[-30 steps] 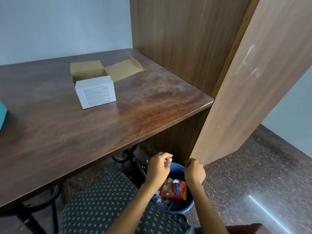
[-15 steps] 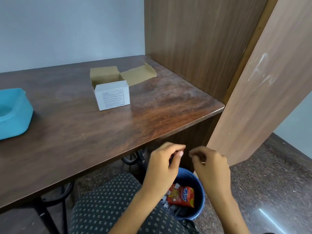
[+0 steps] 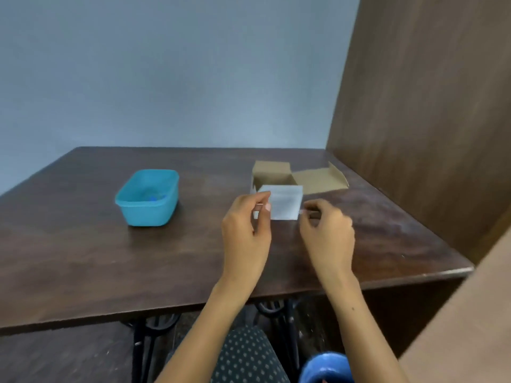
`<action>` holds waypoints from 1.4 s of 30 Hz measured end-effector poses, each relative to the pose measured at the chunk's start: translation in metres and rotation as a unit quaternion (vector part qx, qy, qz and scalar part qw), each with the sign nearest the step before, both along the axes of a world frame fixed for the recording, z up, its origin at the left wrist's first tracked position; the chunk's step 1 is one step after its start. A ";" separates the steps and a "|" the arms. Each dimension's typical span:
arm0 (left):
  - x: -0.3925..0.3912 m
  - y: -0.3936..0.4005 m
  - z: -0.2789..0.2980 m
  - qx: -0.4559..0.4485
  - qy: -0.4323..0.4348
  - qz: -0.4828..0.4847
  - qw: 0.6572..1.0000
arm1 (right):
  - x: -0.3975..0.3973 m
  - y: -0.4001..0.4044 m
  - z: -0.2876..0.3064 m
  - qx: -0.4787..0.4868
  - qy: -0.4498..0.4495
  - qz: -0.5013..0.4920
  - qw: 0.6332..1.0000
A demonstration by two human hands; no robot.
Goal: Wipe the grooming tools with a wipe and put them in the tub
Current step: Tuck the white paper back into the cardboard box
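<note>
Blue bin [image 3: 326, 367] now at bottom edge of view; a second ago both hands were down over it, dropping waste.

Left hand [image 3: 246, 230] and right hand [image 3: 327, 233] since raised above table [image 3: 83, 258], fingers curled, thumb meeting fingertips; whether they pinch anything, cannot tell.

Just beyond them, open white box [image 3: 284, 204], flaps spread, likely wipe supply.

Farther left, teal tub [image 3: 148, 197], something blue inside, blurred.

Judgement: fetching fresh wipe next; no loose tool visible.

Left hand [image 3: 246, 230], right hand [image 3: 327, 233]: fingers curled.
</note>
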State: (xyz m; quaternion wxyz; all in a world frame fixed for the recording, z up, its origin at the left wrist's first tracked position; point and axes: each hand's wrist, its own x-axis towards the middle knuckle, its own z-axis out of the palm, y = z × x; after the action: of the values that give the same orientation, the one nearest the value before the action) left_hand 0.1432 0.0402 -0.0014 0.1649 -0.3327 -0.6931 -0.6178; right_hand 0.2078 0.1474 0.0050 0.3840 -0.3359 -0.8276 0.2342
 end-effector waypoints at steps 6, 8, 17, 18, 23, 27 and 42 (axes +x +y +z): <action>-0.022 0.012 -0.005 -0.155 -0.115 0.007 0.981 | -0.031 0.009 -0.012 -0.053 -0.108 0.012 0.993; -0.027 0.018 -0.008 -0.198 -0.141 -0.010 0.970 | -0.037 0.011 -0.015 -0.063 -0.106 0.023 0.992; -0.037 0.036 -0.021 -0.162 -0.157 -0.061 0.972 | -0.048 0.016 -0.018 -0.076 -0.112 0.045 0.990; -0.037 0.037 -0.021 -0.162 -0.153 -0.061 0.973 | -0.050 0.017 -0.018 -0.075 -0.115 0.044 0.990; -0.037 0.040 -0.024 -0.160 -0.140 -0.058 0.975 | -0.052 0.021 -0.018 -0.067 -0.115 0.046 0.990; -0.037 0.039 -0.024 -0.146 -0.131 -0.060 0.979 | -0.048 0.018 -0.017 -0.063 -0.113 0.044 0.991; -0.067 -0.071 0.002 -0.032 -0.007 0.148 0.988 | -0.077 -0.081 -0.002 0.009 -0.088 0.214 0.973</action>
State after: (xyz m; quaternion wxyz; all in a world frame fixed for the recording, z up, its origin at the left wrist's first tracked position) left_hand 0.0761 -0.0305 0.0005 0.2386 -0.2268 -0.7557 -0.5662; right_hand 0.1310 0.0664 0.0028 0.2538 -0.1670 -0.9129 0.2728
